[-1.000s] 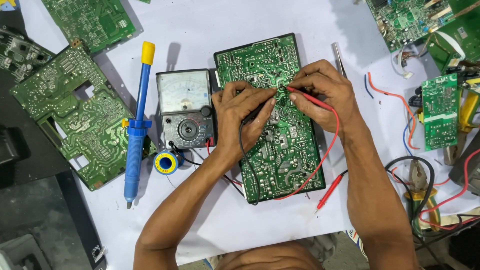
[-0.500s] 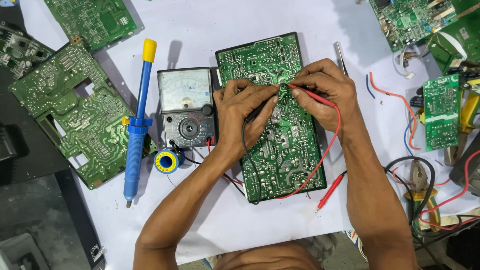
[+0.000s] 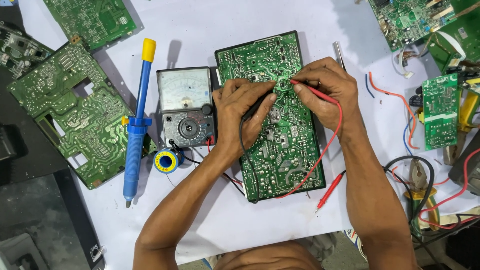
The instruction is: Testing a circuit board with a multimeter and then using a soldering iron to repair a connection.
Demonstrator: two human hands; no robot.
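1. Circuit board (image 3: 272, 135): lies solder side up on the white desk (image 3: 240, 30), under both hands. It looks stiff, thin and light, with fine joints that are probably fragile; best held by its bare edges, not the soldered face.
2. Orientation: the board's long axis runs away from the person, top end tilted slightly left.
3. Left hand (image 3: 240, 112): grip pinched shut on the black probe (image 3: 257, 105), tip pointing right onto the board's upper middle.
4. Right hand (image 3: 327, 90): grip pinched shut on the red probe (image 3: 312, 91), tip pointing left, close to the black tip.
5. Analog multimeter (image 3: 186, 106): just left of the board, leads trailing to both probes.
6. Blue desoldering pump (image 3: 137, 130) and solder spool (image 3: 167, 161): further left.
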